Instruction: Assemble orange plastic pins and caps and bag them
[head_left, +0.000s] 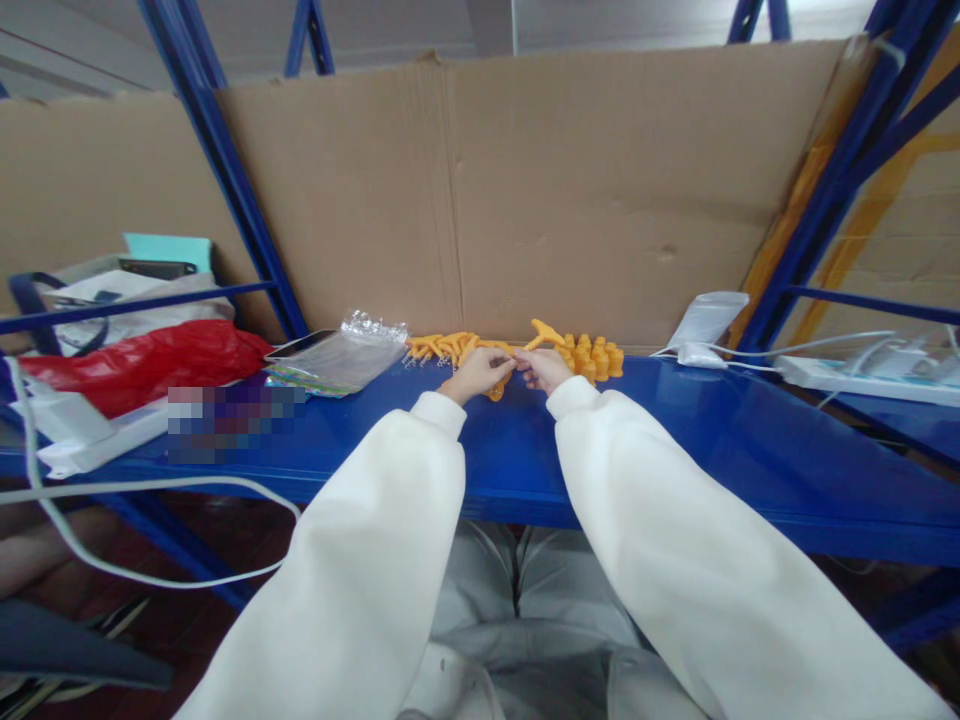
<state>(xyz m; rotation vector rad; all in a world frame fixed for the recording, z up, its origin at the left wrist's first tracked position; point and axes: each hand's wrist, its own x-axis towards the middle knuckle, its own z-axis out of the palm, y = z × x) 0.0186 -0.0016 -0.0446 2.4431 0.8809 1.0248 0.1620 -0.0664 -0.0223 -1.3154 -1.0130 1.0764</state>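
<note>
Fingers (496,358) of left hand (484,370) and right hand (545,369) curl nearly closed, tips almost meeting; any hold is indistinct. Branching orange plastic pieces (450,346) and knobby orange plastic blocks (600,357) line the blue metal shelf (675,430) near its back edge. Bracing should steady the pinch.

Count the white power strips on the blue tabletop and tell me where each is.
2. The left power strip lies at the far left, in front of the red plastic; the right power strip lies at the far right. More could be hidden behind other things.
</note>
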